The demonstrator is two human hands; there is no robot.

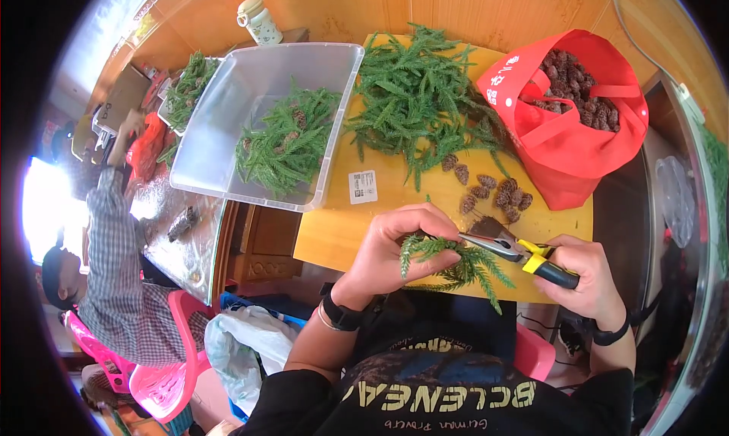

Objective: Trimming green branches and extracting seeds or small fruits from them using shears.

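"At the near edge of the bench (326, 238), what's held?"
"Green sprig (486, 267), pinched by the left hand (391, 246), presumably to be kept steady near the tip of the pliers (525, 259); those are gripped by the right hand (586, 273)."
"Loose pine cones (503, 197)?"
"Laid beside the red bag (563, 166), likely for easy reach."
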